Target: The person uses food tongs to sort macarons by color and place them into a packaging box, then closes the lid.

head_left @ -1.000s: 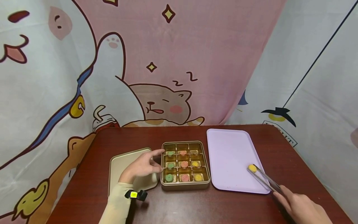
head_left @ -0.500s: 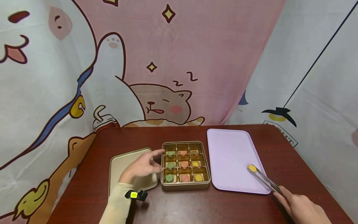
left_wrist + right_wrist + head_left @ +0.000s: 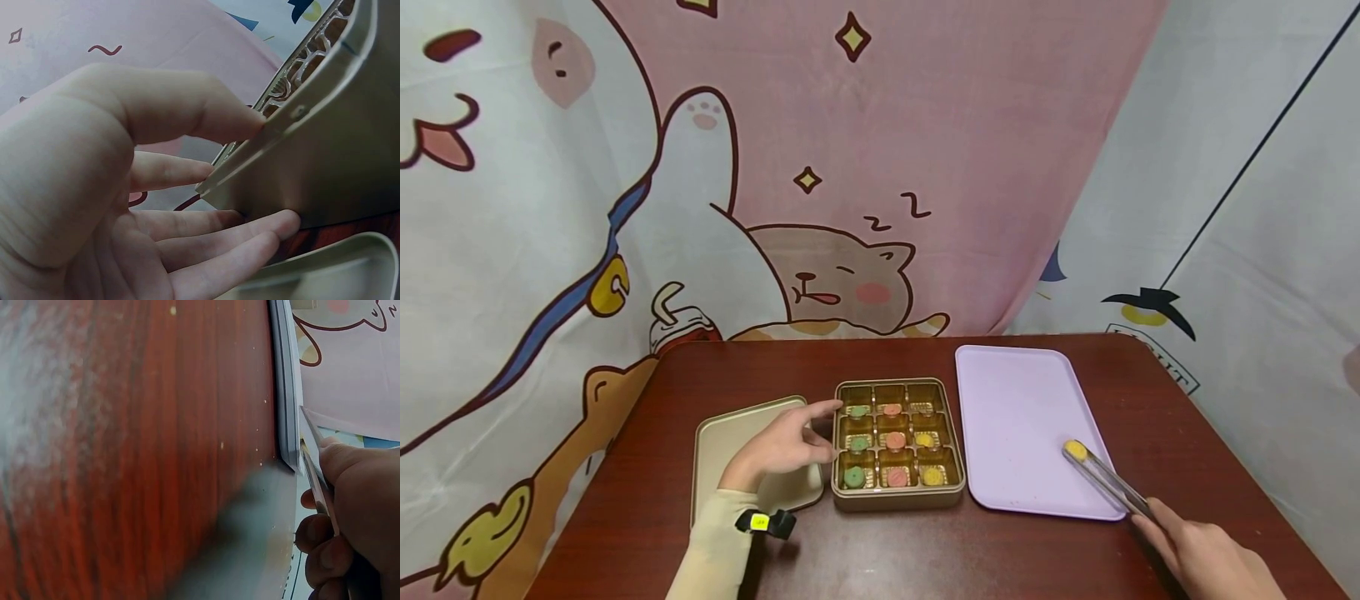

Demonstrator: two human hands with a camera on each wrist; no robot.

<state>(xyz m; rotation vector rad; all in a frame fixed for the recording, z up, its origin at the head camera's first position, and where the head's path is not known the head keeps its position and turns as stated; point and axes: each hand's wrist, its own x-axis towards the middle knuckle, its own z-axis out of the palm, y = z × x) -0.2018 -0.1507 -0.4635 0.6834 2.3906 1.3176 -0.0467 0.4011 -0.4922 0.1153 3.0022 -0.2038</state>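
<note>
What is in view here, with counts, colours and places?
Table: 1, reddish brown, lower foreground
Backdrop: 1, pink and white, behind table
Box: 1, gold, mid-table
Green pieces: 3, green, box's left column
Pink pieces: 3, pinkish, middle column
Yellow pieces: 2, yellow, right column
Tray: 1, lilac, right of box
Tongs: 1, silver, over tray's edge
Held piece: 1, yellow, between tong tips
Lid: 1, pale gold, left of box
Wristband: 1, black, left wrist
Sleeve: 1, cream, left arm
Left hand: 1, bare, touching box's side
Right hand: 1, bare, gripping tongs

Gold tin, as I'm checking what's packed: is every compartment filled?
No: the back right compartment looks bare; the other eight each hold a coloured piece.
</note>
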